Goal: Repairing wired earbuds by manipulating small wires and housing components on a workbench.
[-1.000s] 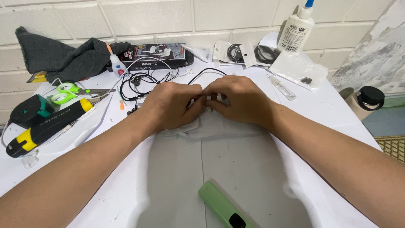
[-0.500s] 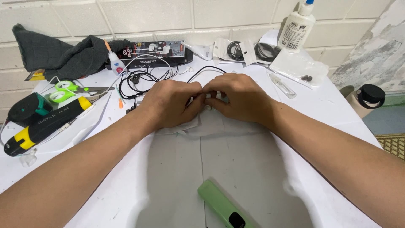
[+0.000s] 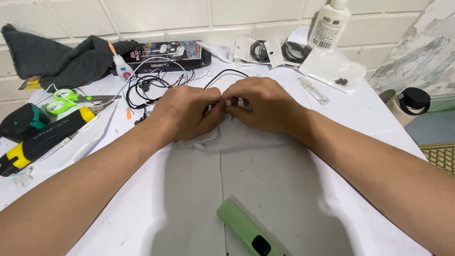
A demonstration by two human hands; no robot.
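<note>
I see the left hand [image 3: 187, 114] and right hand [image 3: 263, 104] meeting at counter [image 3: 284, 189] centre, both grips pinched narrow on a small white plastic earphone part [image 3: 228, 116] with thin black cable [image 3: 222, 73] looping toward twelve o'clock. I judge it light, fragile, slippery; best held by the hard body, not the cable.

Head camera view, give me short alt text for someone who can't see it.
Left hand and right hand meet at the fingertips, pinching a small white part by a black cable on a white table; green scissors lie left.
</note>
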